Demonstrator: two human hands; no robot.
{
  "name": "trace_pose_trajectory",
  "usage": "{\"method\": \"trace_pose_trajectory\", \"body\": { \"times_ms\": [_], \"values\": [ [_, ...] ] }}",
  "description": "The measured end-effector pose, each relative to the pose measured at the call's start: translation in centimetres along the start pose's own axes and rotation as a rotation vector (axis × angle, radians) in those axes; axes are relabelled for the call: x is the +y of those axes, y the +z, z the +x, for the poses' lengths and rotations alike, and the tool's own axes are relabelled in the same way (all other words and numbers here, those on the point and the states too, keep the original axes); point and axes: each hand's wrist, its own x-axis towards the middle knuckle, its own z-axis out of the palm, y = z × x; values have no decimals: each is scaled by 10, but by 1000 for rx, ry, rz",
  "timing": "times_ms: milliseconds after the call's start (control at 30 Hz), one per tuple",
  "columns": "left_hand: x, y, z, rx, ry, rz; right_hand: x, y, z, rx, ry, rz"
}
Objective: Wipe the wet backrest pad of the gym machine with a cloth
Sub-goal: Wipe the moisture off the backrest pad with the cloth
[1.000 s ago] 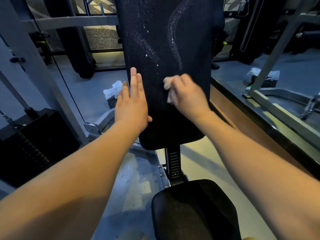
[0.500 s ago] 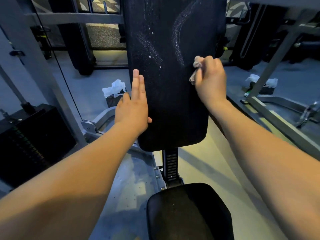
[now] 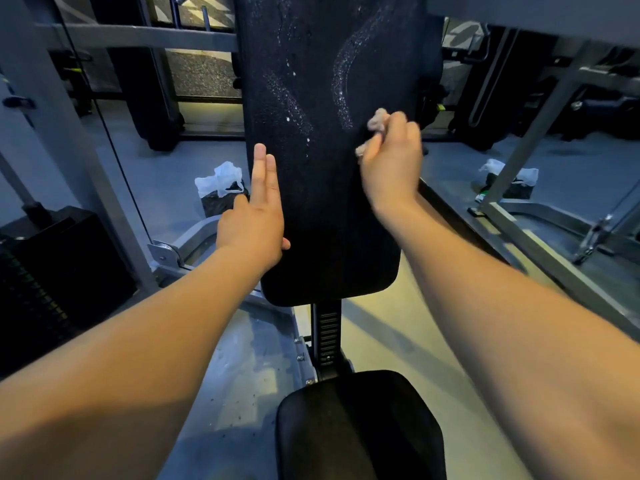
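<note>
Padding in black fills the bottom centre of the frame: the seat pad (image 3: 360,427), nearest the camera, between two bare forearms that come in from the lower corners. Just above it a notched black post (image 3: 327,334) rises to the rounded lower end of the backrest pad (image 3: 329,209), which stands upright through the middle of the frame and runs out of the top edge.

At centre left, the left hand (image 3: 254,223) lies along the pad's left edge with its fingers straight and together, pointing up, and the thumb tip resting on the pad's face. At centre right, the right hand (image 3: 391,161) has its fingers curled round a crumpled pale cloth (image 3: 375,121) and holds it against the pad's right side at about mid-height. The cloth bulges out above the knuckles. Just left of it and higher up, two winding trails of white droplets (image 3: 343,74) cross the dark surface.

Beyond the pad, a dark weight stack (image 3: 52,282) stands at the left edge behind grey frame bars (image 3: 138,34). A white plastic bag (image 3: 220,181) sits on the grey floor just left of the pad, and a similar bag (image 3: 509,176) sits on the floor at the right, beside slanting metal rails (image 3: 540,109).
</note>
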Motion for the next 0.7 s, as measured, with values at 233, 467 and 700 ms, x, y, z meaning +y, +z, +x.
{"method": "trace_pose_trajectory", "body": {
  "times_ms": [233, 467, 700],
  "values": [
    [1, -2, 2, -21, 8, 17, 5, -15, -5, -191, -452, -107],
    [4, -1, 3, -34, 1, 11, 22, -11, 30, 34, 17, 53],
    [1, 6, 5, -2, 17, 24, 1, 1, -29, -321, -646, 9]
  ]
}}
